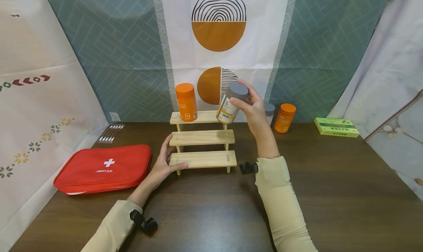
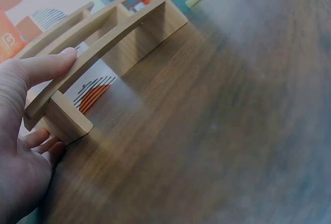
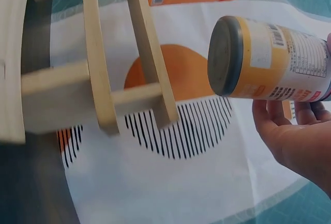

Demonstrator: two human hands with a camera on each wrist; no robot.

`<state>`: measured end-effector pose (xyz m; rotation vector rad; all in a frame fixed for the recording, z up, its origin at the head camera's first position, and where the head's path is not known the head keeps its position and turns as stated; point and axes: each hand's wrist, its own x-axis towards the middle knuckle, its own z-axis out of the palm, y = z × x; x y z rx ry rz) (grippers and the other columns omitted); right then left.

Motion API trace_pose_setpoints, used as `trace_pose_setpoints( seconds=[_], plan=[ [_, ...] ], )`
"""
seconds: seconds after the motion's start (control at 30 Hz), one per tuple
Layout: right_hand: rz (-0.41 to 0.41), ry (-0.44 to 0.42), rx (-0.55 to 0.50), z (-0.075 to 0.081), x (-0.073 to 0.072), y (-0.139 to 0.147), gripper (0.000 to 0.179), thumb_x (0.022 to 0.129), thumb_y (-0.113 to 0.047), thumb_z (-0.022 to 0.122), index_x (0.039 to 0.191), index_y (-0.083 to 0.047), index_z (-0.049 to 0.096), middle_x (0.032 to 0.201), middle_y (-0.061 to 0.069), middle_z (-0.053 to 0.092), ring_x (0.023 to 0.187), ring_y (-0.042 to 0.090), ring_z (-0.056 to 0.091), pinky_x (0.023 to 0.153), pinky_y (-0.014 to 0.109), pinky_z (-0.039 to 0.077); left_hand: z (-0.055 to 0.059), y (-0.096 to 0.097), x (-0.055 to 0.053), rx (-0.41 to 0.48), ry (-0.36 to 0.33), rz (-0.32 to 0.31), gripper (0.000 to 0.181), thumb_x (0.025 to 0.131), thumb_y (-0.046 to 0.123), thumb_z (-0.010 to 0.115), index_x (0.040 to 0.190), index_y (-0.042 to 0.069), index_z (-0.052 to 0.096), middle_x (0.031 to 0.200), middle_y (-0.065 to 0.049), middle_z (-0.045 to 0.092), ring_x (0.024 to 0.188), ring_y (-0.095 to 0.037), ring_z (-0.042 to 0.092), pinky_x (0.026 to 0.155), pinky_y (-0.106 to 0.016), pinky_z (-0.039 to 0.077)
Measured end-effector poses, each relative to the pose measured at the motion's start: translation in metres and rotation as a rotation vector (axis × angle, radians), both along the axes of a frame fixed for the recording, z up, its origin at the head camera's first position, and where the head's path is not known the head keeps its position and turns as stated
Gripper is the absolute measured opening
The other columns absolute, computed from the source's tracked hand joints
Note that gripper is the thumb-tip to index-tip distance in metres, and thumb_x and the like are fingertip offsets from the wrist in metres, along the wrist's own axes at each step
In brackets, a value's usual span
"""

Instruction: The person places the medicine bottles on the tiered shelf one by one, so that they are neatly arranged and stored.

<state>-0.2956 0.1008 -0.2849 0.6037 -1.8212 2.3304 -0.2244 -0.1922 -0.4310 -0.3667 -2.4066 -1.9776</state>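
Observation:
My right hand (image 1: 253,107) grips a grey-capped bottle (image 1: 228,107) with a white and yellow label by its upper part, tilted, at the right end of the top step. In the right wrist view the bottle's grey base (image 3: 225,57) is apart from the step's end. A wooden three-step rack (image 1: 203,137) stands on the table. My left hand (image 1: 162,164) holds its left side, thumb on the lowest step and the other fingers around the end. An orange bottle (image 1: 187,103) stands upright on the top step's left part.
Behind my right forearm stand another grey-capped bottle (image 1: 269,112) and an orange bottle (image 1: 285,118). A green box (image 1: 336,127) lies at the back right. To the left are a red first aid pouch (image 1: 104,169) and several cotton swabs (image 1: 111,133).

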Motion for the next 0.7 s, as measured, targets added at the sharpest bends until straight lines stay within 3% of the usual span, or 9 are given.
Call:
trace_pose_setpoints(
  seconds=[0.17, 0.37, 0.7],
  plan=[
    [-0.017, -0.002, 0.015, -0.001, -0.006, -0.014, 0.065, 0.088, -0.001, 0.062, 0.148, -0.01, 0.039, 0.121, -0.004, 0.057, 0.112, 0.012, 0.055, 0.103, 0.034, 0.04, -0.002, -0.001, 0.001, 0.002, -0.001, 0.005, 0.109, 0.082, 0.001, 0.074, 0.156, 0.031, 0.0, 0.143, -0.023, 0.04, 0.119, -0.026, 0.047, 0.091, -0.016, 0.044],
    [-0.046, 0.025, 0.088, -0.004, -0.016, -0.025, 0.066, 0.087, -0.007, 0.068, 0.147, -0.016, 0.043, 0.133, 0.006, 0.057, 0.116, 0.016, 0.054, 0.103, 0.037, 0.042, -0.001, 0.001, 0.001, 0.017, 0.004, 0.001, 0.109, 0.082, 0.001, 0.074, 0.156, 0.032, 0.001, 0.143, -0.022, 0.041, 0.116, -0.022, 0.049, 0.09, -0.016, 0.045],
    [-0.09, 0.056, 0.16, -0.012, -0.023, -0.041, 0.068, 0.086, -0.005, 0.071, 0.147, -0.014, 0.042, 0.138, 0.015, 0.054, 0.112, 0.016, 0.055, 0.094, 0.029, 0.043, 0.001, 0.0, 0.0, 0.022, 0.005, 0.001, 0.111, 0.08, 0.001, 0.076, 0.156, 0.03, 0.002, 0.142, -0.024, 0.041, 0.117, -0.029, 0.049, 0.089, -0.016, 0.045]
  ],
)
